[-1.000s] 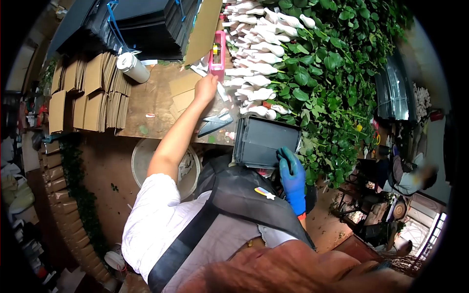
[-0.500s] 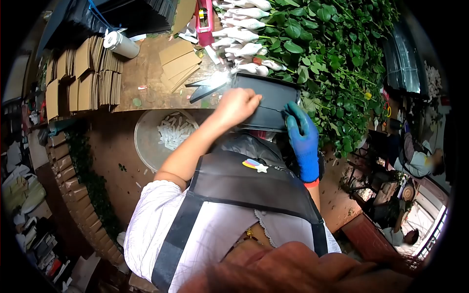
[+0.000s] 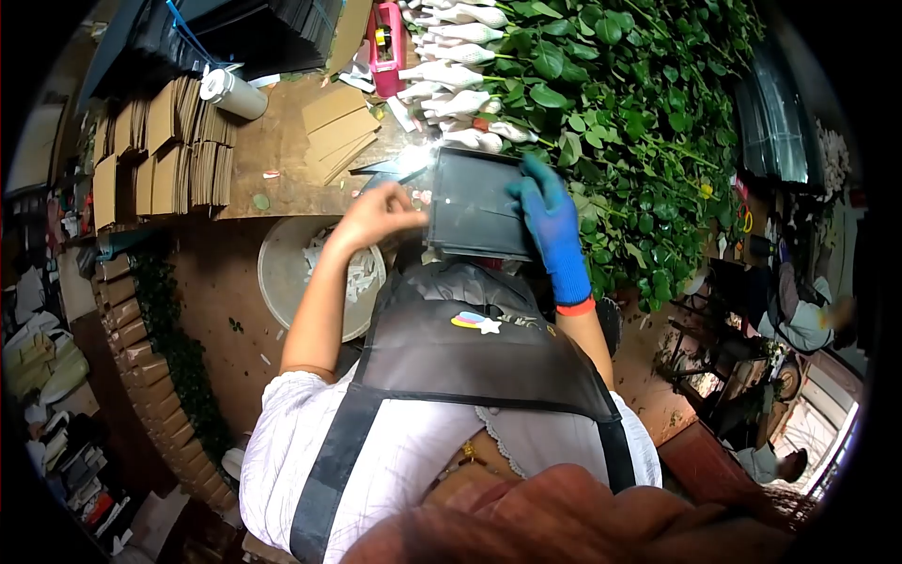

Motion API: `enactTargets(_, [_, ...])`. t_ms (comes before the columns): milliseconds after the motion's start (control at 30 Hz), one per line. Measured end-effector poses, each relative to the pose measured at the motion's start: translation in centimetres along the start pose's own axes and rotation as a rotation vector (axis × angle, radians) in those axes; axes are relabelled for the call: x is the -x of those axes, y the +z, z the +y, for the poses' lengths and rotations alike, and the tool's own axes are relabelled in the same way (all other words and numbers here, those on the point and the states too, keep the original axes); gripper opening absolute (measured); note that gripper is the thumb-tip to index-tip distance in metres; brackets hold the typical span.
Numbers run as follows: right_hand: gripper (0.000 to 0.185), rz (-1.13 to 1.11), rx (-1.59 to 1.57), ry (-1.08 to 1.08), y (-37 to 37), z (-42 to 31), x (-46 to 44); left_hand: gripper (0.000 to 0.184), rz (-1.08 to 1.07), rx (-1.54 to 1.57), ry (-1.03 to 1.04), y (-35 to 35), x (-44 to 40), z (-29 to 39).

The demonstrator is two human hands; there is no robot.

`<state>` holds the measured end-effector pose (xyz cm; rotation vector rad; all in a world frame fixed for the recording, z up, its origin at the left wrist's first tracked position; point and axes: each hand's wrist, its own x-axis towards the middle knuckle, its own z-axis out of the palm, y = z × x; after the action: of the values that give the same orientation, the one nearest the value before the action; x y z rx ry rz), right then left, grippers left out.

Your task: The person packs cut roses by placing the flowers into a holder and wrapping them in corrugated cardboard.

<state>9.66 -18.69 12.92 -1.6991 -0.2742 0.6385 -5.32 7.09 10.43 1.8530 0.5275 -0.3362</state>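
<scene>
A shallow black tray [image 3: 474,211] sits tilted at the table's front edge, close to my apron. My right hand [image 3: 547,209], in a blue-green knitted glove, grips the tray's right side, fingers near the far corner and thumb over the inside. Just off the tray's left edge is my bare left hand [image 3: 381,218], its fingers bent with a gap to the thumb and nothing visible between them. Beyond the tray lie white net-wrapped flower heads [image 3: 460,75] in rows, their leafy green stems [image 3: 639,141] spreading right.
Cardboard pieces [image 3: 336,132] lie on the wooden table [image 3: 268,155], near stacked folded cardboard [image 3: 169,155] and a white bottle [image 3: 235,92]. A pink holder [image 3: 386,52] stands at the back. Below the table edge, a round tub [image 3: 282,268] contains white pieces. Other people are at far right.
My left hand has moved left off the tray, its fingers loosening. My gloved right hand has shifted up and left onto the tray's right side. The tray has moved slightly left.
</scene>
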Motion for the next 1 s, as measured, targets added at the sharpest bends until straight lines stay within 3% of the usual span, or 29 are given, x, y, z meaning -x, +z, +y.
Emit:
enactTargets(33, [0.042, 0.113, -0.091, -0.021, 0.3, -1.0, 0.5, 0.034, 0.146, 0.102, 0.044, -0.6, -0.9, -1.1])
enactTargets(67, [0.04, 0.057, -0.117, 0.03, 0.2, -1.5, 1.0, 0.029, 0.296, 0.205, 0.091, -1.1, -2.4, -2.4])
enactTargets(200, [0.03, -0.223, -0.106, 0.143, 0.1, -2.9, 2.2, 0.04, 0.778, 0.054, 0.34, -4.5, -12.5, -2.8])
enactTargets(267, [0.027, -0.327, -0.076, 0.004, 1.6, -2.1, 1.9, 0.046, 0.921, -0.072, 0.364, -6.2, -18.0, -2.3])
enactTargets(333, [0.027, -0.386, -0.103, 0.035, 3.3, -3.1, 1.7, 0.055, 0.852, -0.122, 0.067, -8.0, -22.6, -1.7])
enactTargets(400, [0.026, -0.448, -0.151, 0.039, 5.3, -4.8, 1.4, 0.051, 0.654, -0.086, -0.148, -9.4, -27.2, -3.3])
enactTargets(467, [0.025, -0.495, -0.073, -0.074, 6.8, -5.1, 0.2, 0.045, 0.644, 0.039, -0.105, -9.9, -28.1, -3.6])
enactTargets(567, [0.028, -0.458, -0.022, -0.077, 9.5, -5.7, -2.1, 0.041, 0.581, 0.381, 0.136, -9.2, -22.7, -1.8])
enactTargets(600, [0.031, -0.388, -0.16, 0.052, 10.9, -6.2, -3.1, 0.035, 0.568, 0.52, 0.255, -8.1, -19.7, -1.3])
enactTargets(667, [0.036, -0.238, -0.435, 0.306, 14.1, -7.4, -5.4, 0.038, 0.517, 0.342, 0.196, -7.0, -11.0, 1.1])
enactTargets(733, [0.043, -0.284, -0.634, 0.5, 15.8, -5.3, -8.1, 0.034, 0.477, 0.487, 0.178, -3.9, -6.1, 0.7])
enactTargets(767, [0.045, -0.448, -0.468, 0.338, 15.5, -2.1, -9.5, 0.028, 0.388, 0.586, 0.137, -2.8, -4.2, 0.3])
enactTargets(800, [0.041, -0.516, -0.475, 0.506, 16.1, -2.6, -10.5, 0.023, 0.295, 0.686, 0.092, -2.2, -3.4, -0.1])
enactTargets(867, [0.037, -0.456, -0.13, 0.311, 17.0, -3.9, -10.0, 0.019, -0.072, 1.102, -0.043, -2.5, -4.0, -4.1])
enactTargets(900, [0.035, -0.403, -0.009, 0.206, 17.3, -3.8, -9.7, 0.016, -0.155, 1.188, -0.104, -3.6, -4.4, -5.3])
enactTargets(933, [0.034, -0.333, -0.005, 0.068, 17.2, -1.8, -9.2, 0.018, -0.156, 1.066, -0.162, -5.1, -4.9, -5.6])
enactTargets(967, [0.033, -0.264, 0.002, -0.07, 16.8, 0.0, -8.7, 0.022, -0.026, 0.926, -0.188, -6.0, -5.9, -5.3])
enactTargets(1000, [0.033, -0.29, -0.026, 0.069, 16.8, -1.2, -7.7, 0.027, 0.1, 0.781, -0.214, -7.1, -7.0, -4.9])
